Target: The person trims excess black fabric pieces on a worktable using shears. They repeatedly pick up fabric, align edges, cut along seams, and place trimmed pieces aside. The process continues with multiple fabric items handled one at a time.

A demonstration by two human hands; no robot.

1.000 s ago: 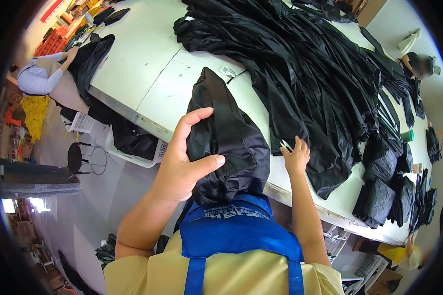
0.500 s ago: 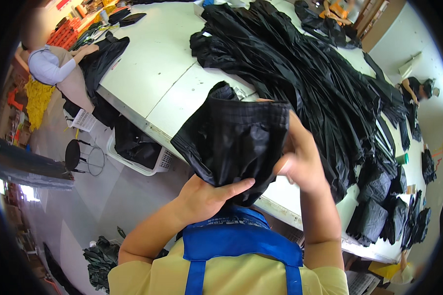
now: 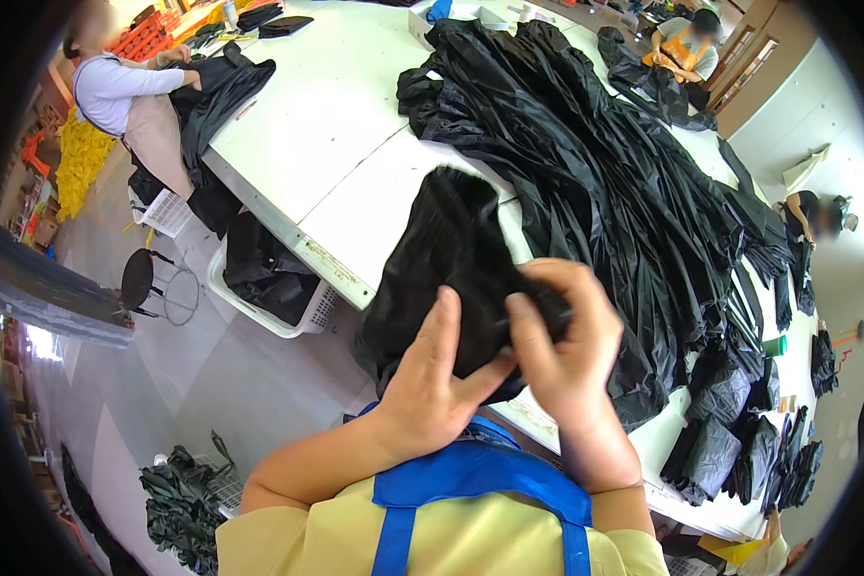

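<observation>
A bundle of shiny black fabric [image 3: 432, 278], apparently a garment, is held up in front of my blue apron, over the near edge of the white table [image 3: 331, 173]. My left hand [image 3: 427, 389] supports its lower side, thumb laid along the front and some fingers hidden by the cloth. At the right side of the bundle, my right hand [image 3: 571, 336] pinches a fold between thumb and fingers, slightly blurred. The elastic edge cannot be made out now. Just beyond my right hand lies a long heap of black garments [image 3: 605, 173].
Folded black bundles [image 3: 715, 442] sit on the table's right side. Below its left edge stand a white basket [image 3: 269, 312] of black cloth and a round stool [image 3: 139, 278]. Dark crumpled material [image 3: 182, 509] is at lower left. Co-workers [image 3: 115, 91] handle black cloth around the table.
The gathered elastic opening, visible before, has been turned out of sight, and the bundle is more crumpled. My right hand has moved down and inward, closer to my left. My view has shifted slightly.
</observation>
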